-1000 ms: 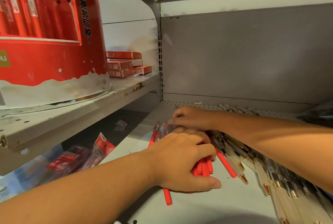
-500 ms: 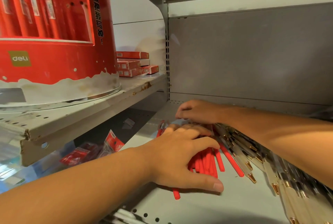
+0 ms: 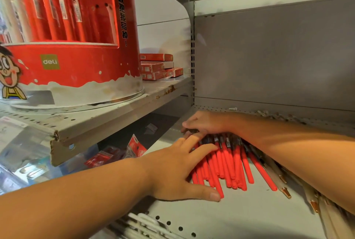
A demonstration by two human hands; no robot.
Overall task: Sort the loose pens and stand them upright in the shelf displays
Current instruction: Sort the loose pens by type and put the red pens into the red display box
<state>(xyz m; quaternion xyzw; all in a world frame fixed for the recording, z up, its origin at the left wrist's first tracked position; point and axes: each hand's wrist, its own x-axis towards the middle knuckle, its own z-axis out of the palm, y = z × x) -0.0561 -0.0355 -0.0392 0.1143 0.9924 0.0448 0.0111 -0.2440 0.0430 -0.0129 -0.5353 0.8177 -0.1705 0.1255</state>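
Note:
A pile of loose red pens (image 3: pixel 228 165) lies flat on the grey metal shelf (image 3: pixel 249 213). My left hand (image 3: pixel 178 171) lies over the near left side of the pile, fingers spread and thumb stretched along the pen ends. My right hand (image 3: pixel 201 123) reaches across from the right and curls its fingers round the dark far ends of the pens. Pale pens with copper tips (image 3: pixel 284 190) lie to the right, partly under my right forearm. A round red display (image 3: pixel 73 50) with upright red pens stands on the upper left shelf.
Small red boxes (image 3: pixel 157 66) are stacked behind the round display. Red packets (image 3: pixel 119 154) lie on a lower level under the left shelf. The grey back panel (image 3: pixel 269 56) closes the shelf behind the pens. White items (image 3: pixel 142 223) stick out at the shelf's front edge.
My left hand has spread flatter and slid left, uncovering more of the red pens. My right hand has closed round the pens' far ends. The view has moved closer.

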